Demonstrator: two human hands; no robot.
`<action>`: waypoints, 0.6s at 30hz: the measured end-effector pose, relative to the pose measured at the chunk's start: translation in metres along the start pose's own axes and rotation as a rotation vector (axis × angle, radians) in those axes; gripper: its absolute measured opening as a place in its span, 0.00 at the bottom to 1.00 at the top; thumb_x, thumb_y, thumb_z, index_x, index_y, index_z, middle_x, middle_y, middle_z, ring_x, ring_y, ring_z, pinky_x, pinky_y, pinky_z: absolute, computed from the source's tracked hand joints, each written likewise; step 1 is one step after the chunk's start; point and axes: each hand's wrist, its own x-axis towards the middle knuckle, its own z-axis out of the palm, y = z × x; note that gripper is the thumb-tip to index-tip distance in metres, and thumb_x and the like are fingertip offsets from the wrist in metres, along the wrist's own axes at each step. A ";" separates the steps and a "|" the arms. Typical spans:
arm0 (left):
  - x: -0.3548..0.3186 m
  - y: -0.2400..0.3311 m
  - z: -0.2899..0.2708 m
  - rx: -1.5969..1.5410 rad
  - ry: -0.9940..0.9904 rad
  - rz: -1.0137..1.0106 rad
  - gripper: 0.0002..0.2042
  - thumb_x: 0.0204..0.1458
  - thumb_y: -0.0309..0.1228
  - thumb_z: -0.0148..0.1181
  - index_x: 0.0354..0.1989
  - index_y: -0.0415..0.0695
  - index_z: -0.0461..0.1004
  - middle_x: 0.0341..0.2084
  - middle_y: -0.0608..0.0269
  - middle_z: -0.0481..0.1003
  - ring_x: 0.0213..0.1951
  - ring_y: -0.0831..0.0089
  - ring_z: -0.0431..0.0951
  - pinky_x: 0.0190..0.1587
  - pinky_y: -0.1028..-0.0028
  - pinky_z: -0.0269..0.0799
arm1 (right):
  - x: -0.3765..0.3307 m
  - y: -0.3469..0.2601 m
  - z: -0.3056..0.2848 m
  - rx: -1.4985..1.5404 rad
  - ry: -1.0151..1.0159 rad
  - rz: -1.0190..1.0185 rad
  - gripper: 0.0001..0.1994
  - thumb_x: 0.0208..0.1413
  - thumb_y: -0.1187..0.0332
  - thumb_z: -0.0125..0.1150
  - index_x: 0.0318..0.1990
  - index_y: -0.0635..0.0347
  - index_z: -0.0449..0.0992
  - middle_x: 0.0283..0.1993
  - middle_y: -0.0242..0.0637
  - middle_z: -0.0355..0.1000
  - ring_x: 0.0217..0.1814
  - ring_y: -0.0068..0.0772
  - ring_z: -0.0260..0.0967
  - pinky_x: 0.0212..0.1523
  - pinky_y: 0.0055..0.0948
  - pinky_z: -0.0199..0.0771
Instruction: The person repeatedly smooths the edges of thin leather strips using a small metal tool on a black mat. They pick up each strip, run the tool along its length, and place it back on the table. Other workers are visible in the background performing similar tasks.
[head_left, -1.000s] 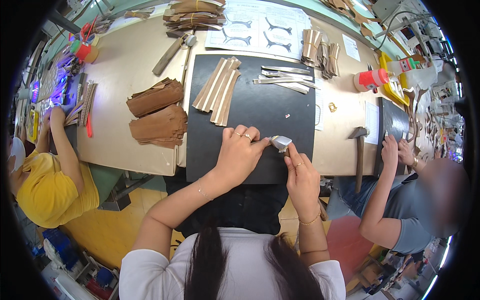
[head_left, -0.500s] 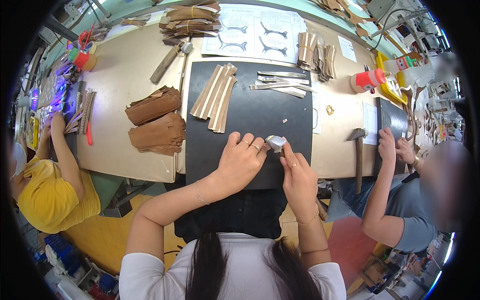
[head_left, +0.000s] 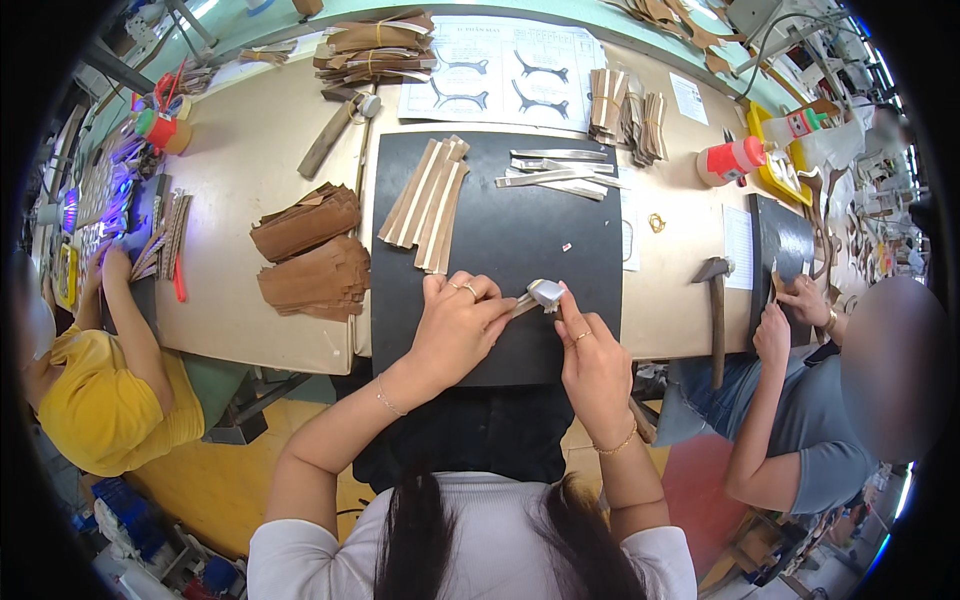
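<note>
1. The narrow strip (head_left: 524, 304) is above the near part of the black board (head_left: 500, 225), and its one end meets the silver metal tool (head_left: 544, 291); I cannot tell whether the tool presses it or only covers it; if the strip does not lie flat there, it could crease or be marked unevenly.
2. The left hand (head_left: 452, 328) pinches the strip between thumb and forefinger; these fingertips are near the tool, so a small slip of the metal could hurt them, and a loose pinch could let the strip turn askew.
3. The right hand (head_left: 594, 365) grasps the tool, with the forefinger laid against its head; the grip part is mostly hidden, so I cannot tell how firm this hold is; if the tool rocks, its edge could scratch the strip.
4. The fanned strips (head_left: 425, 205) lie just beyond the left hand; a knuckle could push them out of order; the small scrap (head_left: 566, 246) lies loose, and it could leave a dent if it gets under the strip.
5. The shiny strips (head_left: 560, 172) overlap loosely at the far right of the board; a careless brush could scatter them.
6. Farther right, the hammer (head_left: 716, 310) has its handle past the table's (head_left: 670, 330) near edge; a knock from an elbow could make it fall.
</note>
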 end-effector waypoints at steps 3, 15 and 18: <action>-0.001 0.001 0.001 0.129 -0.006 0.096 0.08 0.49 0.29 0.71 0.38 0.50 0.85 0.31 0.74 0.74 0.37 0.74 0.73 0.45 0.64 0.58 | 0.001 0.000 0.000 0.015 0.067 -0.050 0.26 0.62 0.72 0.64 0.68 0.50 0.72 0.29 0.38 0.69 0.25 0.41 0.71 0.27 0.40 0.72; 0.004 0.006 0.006 0.275 -0.015 0.196 0.08 0.54 0.29 0.62 0.41 0.47 0.83 0.31 0.70 0.72 0.37 0.72 0.72 0.45 0.63 0.58 | 0.003 -0.003 -0.006 0.057 0.114 -0.050 0.26 0.61 0.74 0.64 0.68 0.51 0.72 0.33 0.40 0.72 0.28 0.43 0.74 0.31 0.40 0.75; 0.016 0.006 0.017 0.271 0.032 0.200 0.08 0.55 0.30 0.62 0.41 0.47 0.83 0.31 0.70 0.72 0.38 0.72 0.73 0.46 0.63 0.58 | 0.008 0.001 0.000 0.087 0.210 -0.020 0.24 0.63 0.72 0.62 0.68 0.50 0.73 0.30 0.40 0.70 0.27 0.45 0.72 0.29 0.41 0.74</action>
